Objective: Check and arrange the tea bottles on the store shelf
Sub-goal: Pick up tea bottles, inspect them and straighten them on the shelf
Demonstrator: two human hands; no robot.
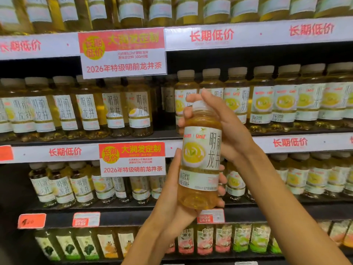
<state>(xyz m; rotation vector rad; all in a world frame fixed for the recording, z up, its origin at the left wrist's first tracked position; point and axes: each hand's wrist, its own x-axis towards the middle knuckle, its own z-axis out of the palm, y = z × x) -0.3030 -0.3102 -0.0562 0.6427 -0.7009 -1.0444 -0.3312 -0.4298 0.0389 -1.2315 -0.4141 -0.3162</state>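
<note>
From the head camera, a tea bottle (200,155) is held up in front of the shelves, off the shelf. Its white label reads "明前龙井" beside a red "Unif" mark. The left hand (172,190) cups its base, fingers curled behind. The right hand (227,127) wraps the neck and white cap. Rows of like bottles (263,100) stand behind. A sign (123,53) reads "大润发定制" and "2026年特级明前龙井茶"; the shelf strip (212,35) says "长期低价".

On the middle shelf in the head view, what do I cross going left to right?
Row of tea bottles with text facing out → dark gap in the row → held bottle gripped by left hand and right hand → row showing the yellow picture.
</note>
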